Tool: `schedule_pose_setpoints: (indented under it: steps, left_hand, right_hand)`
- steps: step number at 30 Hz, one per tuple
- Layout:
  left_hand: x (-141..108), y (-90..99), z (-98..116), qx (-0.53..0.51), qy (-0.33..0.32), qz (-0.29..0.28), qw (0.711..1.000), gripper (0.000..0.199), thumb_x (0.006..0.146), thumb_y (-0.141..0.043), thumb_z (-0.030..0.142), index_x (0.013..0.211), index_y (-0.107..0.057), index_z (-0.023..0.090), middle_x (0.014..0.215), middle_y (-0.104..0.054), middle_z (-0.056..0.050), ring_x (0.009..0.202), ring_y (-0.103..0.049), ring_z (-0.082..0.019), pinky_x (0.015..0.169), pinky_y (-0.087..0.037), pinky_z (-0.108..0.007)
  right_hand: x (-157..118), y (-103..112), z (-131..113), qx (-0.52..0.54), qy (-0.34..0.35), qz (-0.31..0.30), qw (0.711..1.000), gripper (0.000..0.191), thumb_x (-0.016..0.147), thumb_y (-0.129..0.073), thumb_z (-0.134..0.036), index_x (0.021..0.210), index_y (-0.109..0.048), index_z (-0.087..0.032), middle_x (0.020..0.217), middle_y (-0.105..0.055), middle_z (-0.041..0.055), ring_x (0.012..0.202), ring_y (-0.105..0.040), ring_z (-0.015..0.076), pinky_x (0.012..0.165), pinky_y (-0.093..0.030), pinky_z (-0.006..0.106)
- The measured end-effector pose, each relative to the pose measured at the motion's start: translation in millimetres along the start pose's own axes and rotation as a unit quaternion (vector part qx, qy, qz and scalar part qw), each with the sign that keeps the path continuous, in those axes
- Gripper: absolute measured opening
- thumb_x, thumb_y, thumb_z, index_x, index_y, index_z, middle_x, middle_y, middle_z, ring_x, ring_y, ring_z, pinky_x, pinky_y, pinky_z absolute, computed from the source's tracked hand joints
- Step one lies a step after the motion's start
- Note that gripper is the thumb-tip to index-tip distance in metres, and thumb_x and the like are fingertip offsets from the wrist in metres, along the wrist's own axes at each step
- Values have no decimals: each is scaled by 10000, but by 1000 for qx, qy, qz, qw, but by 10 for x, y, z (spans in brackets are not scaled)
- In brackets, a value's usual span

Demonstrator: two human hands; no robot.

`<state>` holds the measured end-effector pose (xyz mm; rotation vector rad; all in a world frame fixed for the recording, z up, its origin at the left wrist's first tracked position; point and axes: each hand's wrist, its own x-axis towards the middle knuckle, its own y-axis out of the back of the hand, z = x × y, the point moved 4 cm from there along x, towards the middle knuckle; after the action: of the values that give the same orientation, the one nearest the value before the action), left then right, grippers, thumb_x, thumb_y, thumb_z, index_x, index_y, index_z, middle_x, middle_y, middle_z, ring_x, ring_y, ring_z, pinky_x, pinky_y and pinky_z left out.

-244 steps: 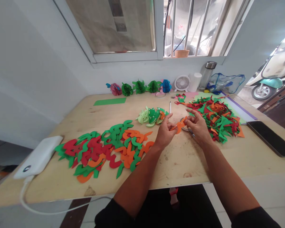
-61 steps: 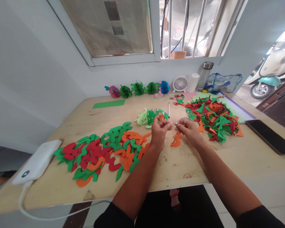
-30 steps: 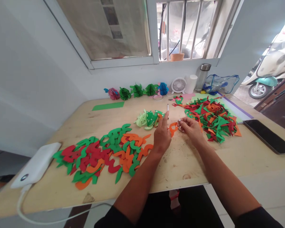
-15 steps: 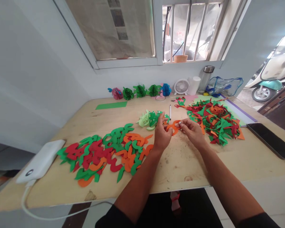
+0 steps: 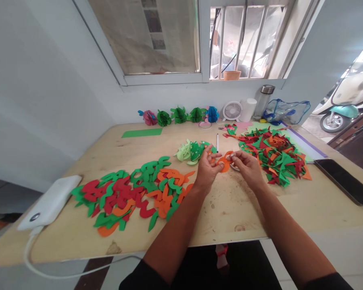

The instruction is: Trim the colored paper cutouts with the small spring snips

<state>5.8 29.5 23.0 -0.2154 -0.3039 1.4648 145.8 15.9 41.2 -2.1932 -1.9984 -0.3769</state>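
Note:
An orange paper cutout (image 5: 223, 166), shaped like a figure eight or the number 8, is between my hands just above the table. My left hand (image 5: 208, 168) pinches its left side between thumb and fingers, the other fingers partly raised. The thumb and fingertips of my right hand (image 5: 248, 168) are closed at the cutout's upper right edge. A thin greyish curved thing (image 5: 234, 166) shows under the right fingers; I cannot make out what it is. Just behind my left hand lie green and pale-green paper pieces (image 5: 191, 151).
Cut green, red and orange paper shapes (image 5: 127, 193) spread over the left. Paper scraps (image 5: 278, 153) are heaped at right, beside a phone (image 5: 345, 180). A pen (image 5: 217, 143), a small fan (image 5: 232, 110), and folded paper figures (image 5: 179, 115) are farther back. A white power bank (image 5: 51, 201) trails a cable.
The orange cutout has turned slightly in my fingers. My right hand has shifted a little to the right, and a greyish curved thing now shows beneath it. The view has moved slightly.

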Motion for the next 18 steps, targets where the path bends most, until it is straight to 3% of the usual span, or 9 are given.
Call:
schedule_pose_setpoints:
  steps: [2, 7, 12, 15, 18]
  left_hand:
    - [3, 2, 5, -1, 1, 2, 1000, 779, 603, -705, 114, 1307, -387, 219, 1030, -621, -62, 754, -610, -100, 749, -506, -280]
    - [28, 13, -36, -12, 13, -2, 1000, 819, 584, -736, 147, 1318, -377, 214, 1033, -611, -74, 853, -602, -144, 726, -508, -275]
    - [24, -2, -31, 0, 0, -13, 1000, 816, 569, -720, 78, 1306, -406, 230, 1044, -598, -70, 862, -601, -135, 757, -503, -274]
    - [22, 19, -21, 19, -11, 5, 1000, 787, 590, -695, 55, 1303, -417, 240, 1054, -582, -62, 828, -604, -118, 761, -503, -269]
    - [27, 46, -20, 32, -15, 19, 999, 775, 602, -691, 53, 1303, -424, 250, 1054, -577, -53, 788, -602, -101, 759, -506, -267]
  right_hand:
    - [5, 4, 26, -12, 8, -3, 1000, 211, 767, -615, -410, 772, -608, -199, 762, -665, 32, 752, -628, 164, 677, -499, 288]
    - [29, 35, 123, -37, 25, -12, 999, 182, 788, -601, -373, 784, -618, -192, 780, -672, 35, 735, -625, 157, 654, -484, 270]
    - [29, 43, 112, -61, 54, -7, 997, 149, 814, -571, -328, 798, -622, -189, 780, -665, 37, 708, -612, 150, 621, -469, 257]
    - [-4, 4, 4, -121, 110, -9, 987, 126, 828, -550, -287, 817, -630, -191, 790, -656, 39, 680, -593, 141, 599, -460, 253]
    - [-53, -62, -115, -220, 196, -20, 955, 120, 836, -528, -230, 821, -641, -193, 826, -655, 49, 650, -568, 127, 572, -447, 244]
